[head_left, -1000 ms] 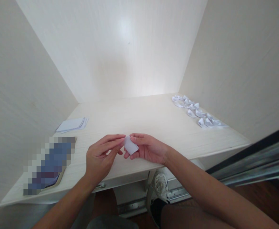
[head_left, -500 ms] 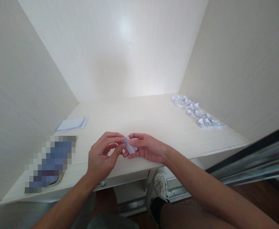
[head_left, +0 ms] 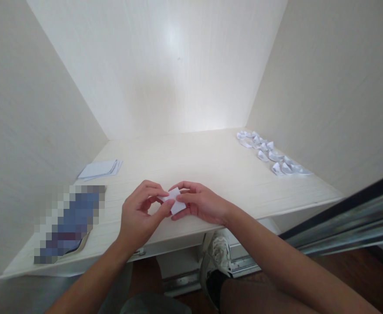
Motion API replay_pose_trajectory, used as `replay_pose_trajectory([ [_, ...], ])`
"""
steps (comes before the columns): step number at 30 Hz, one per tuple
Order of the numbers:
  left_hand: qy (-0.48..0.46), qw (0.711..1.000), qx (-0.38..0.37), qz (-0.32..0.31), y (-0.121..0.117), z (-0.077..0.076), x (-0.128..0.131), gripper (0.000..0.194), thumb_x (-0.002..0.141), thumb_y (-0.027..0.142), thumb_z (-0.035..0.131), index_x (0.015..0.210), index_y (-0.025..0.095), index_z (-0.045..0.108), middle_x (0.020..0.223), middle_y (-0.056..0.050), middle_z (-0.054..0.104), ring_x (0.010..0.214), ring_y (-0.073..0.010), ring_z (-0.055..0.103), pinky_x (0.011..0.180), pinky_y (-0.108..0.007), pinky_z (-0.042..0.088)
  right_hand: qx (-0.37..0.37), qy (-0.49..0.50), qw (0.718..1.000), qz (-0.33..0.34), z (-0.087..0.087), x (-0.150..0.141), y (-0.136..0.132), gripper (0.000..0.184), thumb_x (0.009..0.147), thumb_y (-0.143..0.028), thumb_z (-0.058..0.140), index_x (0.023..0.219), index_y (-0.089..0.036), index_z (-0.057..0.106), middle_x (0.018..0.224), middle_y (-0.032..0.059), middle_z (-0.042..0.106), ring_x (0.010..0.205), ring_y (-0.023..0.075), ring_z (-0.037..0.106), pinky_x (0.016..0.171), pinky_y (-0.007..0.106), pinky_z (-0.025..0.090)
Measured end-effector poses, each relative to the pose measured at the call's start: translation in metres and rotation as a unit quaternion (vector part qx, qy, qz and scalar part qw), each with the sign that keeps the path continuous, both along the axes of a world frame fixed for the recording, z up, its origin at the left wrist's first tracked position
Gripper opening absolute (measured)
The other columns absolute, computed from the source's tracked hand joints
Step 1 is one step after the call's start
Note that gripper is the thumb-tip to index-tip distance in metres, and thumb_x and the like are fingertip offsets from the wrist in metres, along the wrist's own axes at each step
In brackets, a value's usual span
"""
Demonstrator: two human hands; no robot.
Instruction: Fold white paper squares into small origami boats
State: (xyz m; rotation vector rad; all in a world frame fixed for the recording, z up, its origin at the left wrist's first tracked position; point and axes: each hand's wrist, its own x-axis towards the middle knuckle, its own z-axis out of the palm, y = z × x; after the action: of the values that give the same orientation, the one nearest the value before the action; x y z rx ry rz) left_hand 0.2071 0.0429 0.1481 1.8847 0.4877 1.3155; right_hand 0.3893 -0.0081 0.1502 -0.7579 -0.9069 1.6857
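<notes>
A small folded piece of white paper (head_left: 173, 201) is held between both hands, just above the front part of the pale wooden desk (head_left: 191, 163). My left hand (head_left: 139, 215) pinches its left side with thumb and fingertips. My right hand (head_left: 200, 202) pinches its right side, thumb on top and fingers underneath. Most of the paper is hidden by the fingers.
A stack of flat white sheets (head_left: 99, 169) lies at the desk's left. Several small folded paper shapes (head_left: 270, 154) lie in a row along the right wall. A pixelated object (head_left: 70, 222) sits at the front left. Walls close in the desk on three sides.
The paper has turned in my fingers and shifted slightly left. My left hand's fingers have curled in from a loose stretch to a pinch on it.
</notes>
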Motion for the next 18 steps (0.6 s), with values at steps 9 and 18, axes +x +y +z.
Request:
replay_pose_trajectory([
  [9,0.174,0.969,-0.173,-0.016,0.021,-0.001,-0.015,0.031,0.074,0.019,0.075,0.105,0.019,0.072,0.096,-0.007,0.076,0.063,-0.0125,0.061,0.055,-0.025,0.053,0.18,-0.518,0.82,-0.162,0.003,-0.007,-0.009,0.049,0.085,-0.013,0.065,0.133,-0.021,0.057,0.078,-0.0006,0.065,0.07,0.0161,0.062,0.071,0.032,0.051],
  [18,0.274,0.952,-0.131,0.045,0.03,-0.005,-0.012,0.04,0.074,0.029,0.078,0.112,0.022,0.072,0.084,-0.004,0.076,0.056,-0.017,0.065,0.049,-0.028,0.053,0.287,-0.66,0.687,-0.101,-0.001,-0.004,-0.009,0.014,0.093,-0.024,0.067,0.098,-0.015,0.076,0.105,0.0119,0.067,0.098,0.024,0.061,0.089,0.039,0.05],
])
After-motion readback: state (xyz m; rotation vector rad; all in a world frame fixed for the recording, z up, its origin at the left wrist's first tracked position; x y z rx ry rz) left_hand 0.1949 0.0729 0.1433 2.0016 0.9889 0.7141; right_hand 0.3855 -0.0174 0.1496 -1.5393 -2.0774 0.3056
